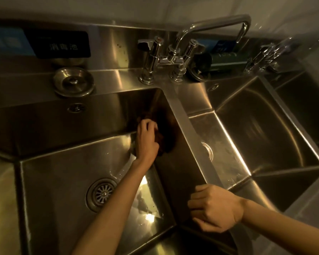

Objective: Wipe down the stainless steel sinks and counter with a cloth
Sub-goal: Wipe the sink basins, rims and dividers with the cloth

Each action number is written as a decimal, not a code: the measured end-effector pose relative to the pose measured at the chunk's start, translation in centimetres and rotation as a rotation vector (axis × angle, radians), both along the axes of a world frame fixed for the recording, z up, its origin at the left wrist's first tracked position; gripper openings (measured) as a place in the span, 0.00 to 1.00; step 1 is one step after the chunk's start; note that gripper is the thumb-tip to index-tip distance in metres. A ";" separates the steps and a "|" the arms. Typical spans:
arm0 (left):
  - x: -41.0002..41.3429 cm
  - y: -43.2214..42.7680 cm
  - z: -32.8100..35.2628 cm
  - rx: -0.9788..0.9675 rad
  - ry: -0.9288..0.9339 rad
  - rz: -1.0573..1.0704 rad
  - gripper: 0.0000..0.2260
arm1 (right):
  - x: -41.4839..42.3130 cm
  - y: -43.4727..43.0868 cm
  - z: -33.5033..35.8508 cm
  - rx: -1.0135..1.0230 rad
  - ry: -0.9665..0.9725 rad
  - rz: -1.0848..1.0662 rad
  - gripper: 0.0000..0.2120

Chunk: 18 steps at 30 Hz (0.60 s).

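Head view shows the left hand down in the shiny steel left sink. Its fingers curl round a dark brown crumpled cloth and press it on the side wall. The cloth's long side runs along that wall, pointing away from the person. The right hand sits at the near end of the flat steel strip between the sinks. Its fingers are bent, but I cannot tell if it grips the edge.
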State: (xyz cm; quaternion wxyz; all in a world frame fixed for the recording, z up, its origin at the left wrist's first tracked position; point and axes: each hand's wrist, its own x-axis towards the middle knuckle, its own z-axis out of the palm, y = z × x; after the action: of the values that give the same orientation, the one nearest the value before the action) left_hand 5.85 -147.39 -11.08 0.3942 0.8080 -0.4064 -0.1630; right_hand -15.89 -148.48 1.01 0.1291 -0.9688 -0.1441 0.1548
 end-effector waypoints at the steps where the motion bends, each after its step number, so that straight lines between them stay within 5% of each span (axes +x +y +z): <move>1: 1.0 0.9 0.9 -0.079 -0.090 -0.006 0.24 | 0.3 -0.1 0.0 0.001 -0.021 0.022 0.15; 6: 10.5 5.6 2.9 -0.041 -0.699 -0.260 0.24 | 6.0 -4.2 1.4 -0.168 -0.218 0.070 0.14; 9: 13.9 7.0 1.2 0.000 -0.957 -0.474 0.15 | 9.1 -5.9 1.3 -0.223 -0.215 0.119 0.13; 13: 13.0 5.4 -3.5 0.110 -0.848 -0.552 0.15 | 9.4 -6.8 -0.3 -0.176 -0.135 0.088 0.12; 16: 11.3 3.5 -7.2 0.456 -0.635 -0.593 0.14 | 9.2 -7.2 -0.5 -0.127 -0.130 0.075 0.11; 18: 10.6 2.6 -7.4 0.573 -0.657 -0.610 0.16 | 9.4 -7.3 -0.5 -0.104 -0.134 0.071 0.11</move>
State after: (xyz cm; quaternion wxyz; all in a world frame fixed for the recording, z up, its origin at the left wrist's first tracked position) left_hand 16.49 -144.80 -18.49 -0.0557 0.7369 -0.6642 -0.1129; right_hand -6.54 -155.81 0.53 0.0631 -0.9767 -0.1784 0.1013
